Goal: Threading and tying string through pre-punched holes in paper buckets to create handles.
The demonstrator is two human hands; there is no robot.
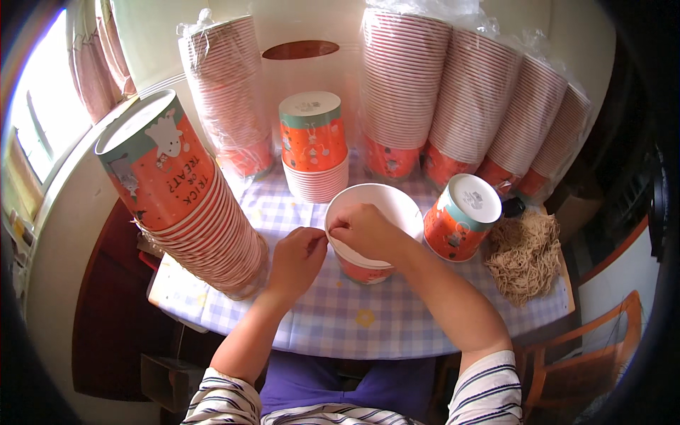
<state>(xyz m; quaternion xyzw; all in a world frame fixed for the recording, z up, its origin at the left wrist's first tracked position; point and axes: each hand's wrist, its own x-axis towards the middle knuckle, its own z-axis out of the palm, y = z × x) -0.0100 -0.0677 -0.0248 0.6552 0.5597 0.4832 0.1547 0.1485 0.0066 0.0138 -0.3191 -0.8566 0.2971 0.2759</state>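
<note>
A white-lined paper bucket (393, 200) with an orange outside stands upright, mouth up, in front of me. At the left side of its rim, my left hand (301, 258) is closed in a pinch on the outside. My right hand (365, 230) reaches over the mouth, its fingers pinched together close to the left fingertips. What lies between the fingers is too small or hidden to make out. Just right of this bucket, another paper bucket (457, 230) rests upside down. Beside that one lies a heap of tan cords (524, 255).
A tall leaning stack of nested buckets (195, 205) stands at the left, with a short inverted stack (313, 145) at the back middle. Plastic-wrapped stacks (404, 85) line the back. A checked tablecloth (322, 319) covers the table; a wooden chair (584, 365) stands at the right.
</note>
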